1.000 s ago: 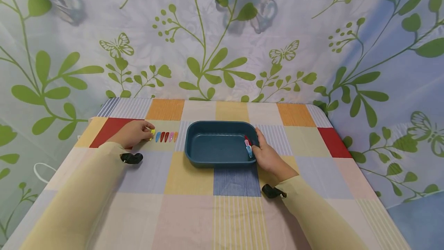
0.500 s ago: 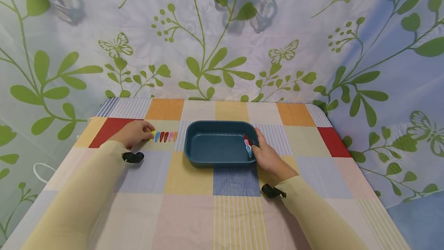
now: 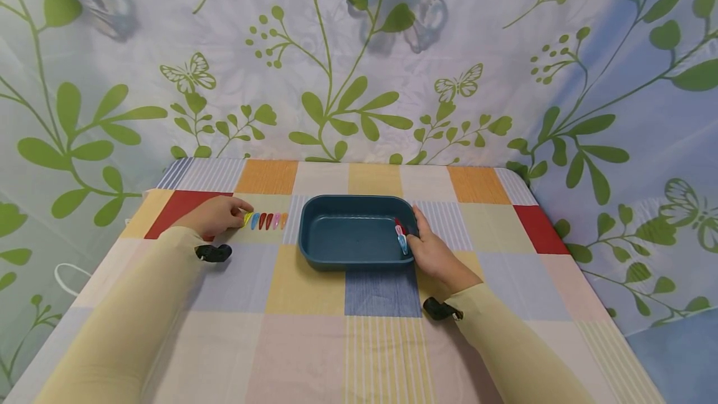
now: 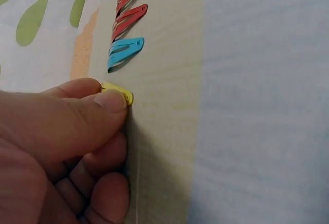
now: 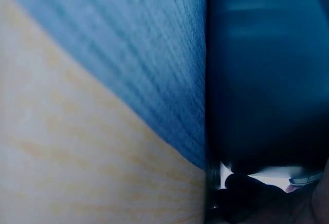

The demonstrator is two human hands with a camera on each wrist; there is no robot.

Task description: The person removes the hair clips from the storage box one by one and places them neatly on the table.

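Note:
My left hand point(image 3: 219, 215) pinches a yellow hair clip point(image 4: 116, 93) between thumb and fingertip, low over the table at the left end of a row of snap clips. Beside it lie a blue hair clip point(image 4: 126, 51), then a red hair clip point(image 4: 129, 20) and another red one, with a pink clip point(image 3: 277, 221) and an orange clip point(image 3: 283, 221) farther right. My right hand point(image 3: 434, 254) grips the right end of a dark blue tray point(image 3: 359, 265). Red, pink and blue clips point(image 3: 401, 239) show inside that end, by my thumb; whether the thumb touches them I cannot tell.
A patchwork-patterned cloth point(image 3: 314, 348) covers the table. Behind it hangs a leaf-print curtain point(image 3: 348, 48). A white cable loop point(image 3: 70, 279) shows past the table's left edge.
The fingers of my left hand have shifted slightly at the yellow hair clip, and more of the clip shows below them. My right hand and the tray stay in place.

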